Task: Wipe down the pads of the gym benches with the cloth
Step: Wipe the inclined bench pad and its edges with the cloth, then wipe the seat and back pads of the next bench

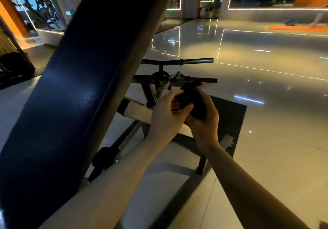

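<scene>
Two bare forearms were seen reaching forward from the lower edge of the view, meeting over the bench frame. A dark, bunched-up cloth (192, 102) was held between both hands, to the right of the pad and apart from it: the left hand (166, 115) was curled over its near left side, with the thumb pressed across the fabric, while the right hand (205, 120) was wrapped round it from beneath and from the right. To the left, the long dark-blue padded back of the gym bench (83, 79) was raised at a steep slant, its worn right edge running from the lower left up towards the top centre; its surface was not touched by either hand. Beneath the hands, pale and dark bars of the metal bench frame (134, 111) were crossed, and a dark square floor mat (229, 122) was laid just to the right. Just beyond the hands, a horizontal steel bar (197, 61) was projected to the right. Farther on, a wide stretch of glossy pale tiled floor (266, 86) was left open, bounded by walls edged with light strips (276, 8). An orange exercise mat (292, 28) was laid at the far right.
</scene>
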Demonstrator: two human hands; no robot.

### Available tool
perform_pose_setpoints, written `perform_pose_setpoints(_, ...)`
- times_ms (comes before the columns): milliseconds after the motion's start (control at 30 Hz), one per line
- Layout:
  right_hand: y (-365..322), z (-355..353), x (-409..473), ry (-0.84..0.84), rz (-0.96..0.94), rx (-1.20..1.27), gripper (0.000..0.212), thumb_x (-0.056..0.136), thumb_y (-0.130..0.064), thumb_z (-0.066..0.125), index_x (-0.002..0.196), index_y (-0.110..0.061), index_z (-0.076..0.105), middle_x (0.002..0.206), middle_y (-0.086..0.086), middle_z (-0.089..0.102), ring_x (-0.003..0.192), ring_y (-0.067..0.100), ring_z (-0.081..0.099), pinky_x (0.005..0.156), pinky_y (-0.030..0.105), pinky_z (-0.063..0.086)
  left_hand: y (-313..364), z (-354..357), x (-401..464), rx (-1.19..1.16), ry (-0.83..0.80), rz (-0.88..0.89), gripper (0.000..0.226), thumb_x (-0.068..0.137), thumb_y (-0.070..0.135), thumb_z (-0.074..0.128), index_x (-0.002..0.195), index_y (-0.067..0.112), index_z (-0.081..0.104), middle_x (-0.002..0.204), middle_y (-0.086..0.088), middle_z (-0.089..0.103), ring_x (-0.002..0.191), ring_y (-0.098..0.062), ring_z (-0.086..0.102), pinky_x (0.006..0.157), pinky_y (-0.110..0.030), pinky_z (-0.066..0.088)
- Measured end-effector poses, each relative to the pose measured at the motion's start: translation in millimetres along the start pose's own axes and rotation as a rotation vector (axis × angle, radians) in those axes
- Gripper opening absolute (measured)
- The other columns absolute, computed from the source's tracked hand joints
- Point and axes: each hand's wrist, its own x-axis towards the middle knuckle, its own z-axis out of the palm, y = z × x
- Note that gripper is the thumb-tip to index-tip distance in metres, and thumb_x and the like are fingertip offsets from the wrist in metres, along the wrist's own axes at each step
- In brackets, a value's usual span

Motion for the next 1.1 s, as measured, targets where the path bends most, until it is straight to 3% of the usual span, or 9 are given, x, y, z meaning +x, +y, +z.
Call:
perform_pose_setpoints(100, 16.2, -37.5, -0.4, -0.014, 0.045, -0.031, 0.071, 0.076, -0.033, 0.071, 0.137, -0.005, 0.046, 0.132, 0.011, 0.055, 0.124, 0.020, 0.054, 0.098, 0.048, 0.050, 5.8, 40.0, 17.9, -0.114, -0.121, -0.163, 0.046, 0.085, 0.021, 0.071, 0.126, 0.018, 0.053, 0.113, 0.011, 0.055, 0.111, -0.009, 0.054, 0.096, -0.028, 0.049)
perform_pose_setpoints(267, 42.4, -112.5, 18.1, -0.092, 0.343, 0.178, 0.062, 0.079, -0.009, 0.059, 0.139, -0.010, 0.047, 0.128, 0.010, 0.058, 0.119, 0.024, 0.058, 0.094, 0.044, 0.053, 9.5, 110.6, 47.4, -0.235, -0.316, -0.330, 0.058, 0.081, 0.024, 0.075, 0.132, 0.018, 0.049, 0.126, -0.001, 0.057, 0.114, -0.013, 0.052, 0.097, -0.032, 0.048)
perform_pose_setpoints(367, 60.0, -159.0, 44.3, -0.141, 0.433, 0.184, 0.059, 0.078, -0.010, 0.054, 0.136, -0.011, 0.051, 0.126, 0.013, 0.059, 0.117, 0.025, 0.059, 0.091, 0.038, 0.054, 9.4, 148.4, 65.9, -0.330, -0.352, -0.418, 0.061, 0.077, 0.014, 0.077, 0.132, 0.019, 0.050, 0.124, 0.001, 0.057, 0.118, -0.018, 0.053, 0.102, -0.042, 0.047)
perform_pose_setpoints(500, 83.5, -198.3, 77.5, -0.278, 0.403, 0.102, 0.063, 0.076, -0.006, 0.059, 0.138, -0.014, 0.049, 0.126, 0.007, 0.060, 0.119, 0.023, 0.058, 0.095, 0.041, 0.053, 3.9, 186.5, 89.2, -0.444, -0.298, -0.495, 0.060, 0.076, -0.002, 0.072, 0.126, 0.027, 0.056, 0.123, 0.003, 0.058, 0.120, -0.018, 0.052, 0.103, -0.047, 0.045)
perform_pose_setpoints(600, 104.7, -208.6, 105.2, -0.340, 0.350, -0.027, 0.068, 0.074, -0.013, 0.066, 0.139, -0.023, 0.047, 0.131, -0.001, 0.055, 0.124, 0.019, 0.052, 0.099, 0.049, 0.050, 0.7, 199.3, 107.9, -0.558, -0.251, -0.532, 0.060, 0.078, -0.010, 0.064, 0.125, 0.026, 0.058, 0.118, 0.003, 0.062, 0.116, -0.016, 0.056, 0.100, -0.043, 0.048)
perform_pose_setpoints(700, 124.4, -206.3, 133.1, -0.396, 0.318, -0.105, 0.071, 0.077, -0.017, 0.074, 0.141, -0.024, 0.044, 0.135, -0.004, 0.048, 0.126, 0.018, 0.047, 0.100, 0.048, 0.048, -3.9, 203.6, 128.7, -0.661, -0.225, -0.533, 0.054, 0.082, -0.014, 0.056, 0.122, 0.022, 0.059, 0.112, 0.001, 0.067, 0.109, -0.014, 0.062, 0.092, -0.037, 0.053)
perform_pose_setpoints(800, 146.8, -197.5, 161.9, -0.432, 0.300, -0.139, 0.071, 0.080, -0.016, 0.076, 0.142, -0.021, 0.043, 0.134, -0.006, 0.049, 0.126, 0.013, 0.047, 0.102, 0.042, 0.049, -20.7, 208.2, 155.1, -0.708, -0.226, -0.505, 0.053, 0.084, -0.015, 0.052, 0.129, 0.014, 0.056, 0.121, -0.009, 0.064, 0.114, -0.020, 0.061, 0.095, -0.040, 0.052)
perform_pose_setpoints(967, 190.1, -173.0, 218.7, -0.447, 0.213, -0.181, 0.066, 0.079, -0.013, 0.077, 0.138, -0.018, 0.048, 0.130, -0.007, 0.057, 0.124, 0.007, 0.051, 0.104, 0.039, 0.047, -56.4, 222.9, 208.2, -0.657, -0.137, -0.438, 0.051, 0.080, -0.011, 0.057, 0.122, 0.018, 0.061, 0.121, -0.010, 0.063, 0.117, -0.022, 0.058, 0.090, -0.036, 0.054)
perform_pose_setpoints(1100, 223.8, -146.5, 278.8, -0.452, 0.195, -0.287, 0.064, 0.071, -0.024, 0.081, 0.130, -0.023, 0.057, 0.122, -0.004, 0.057, 0.117, 0.013, 0.050, 0.102, 0.046, 0.045, -86.9, 220.3, 259.2, -0.453, -0.036, -0.327, 0.058, 0.075, -0.014, 0.066, 0.110, 0.032, 0.063, 0.119, 0.003, 0.063, 0.119, -0.010, 0.056, 0.101, -0.037, 0.048)
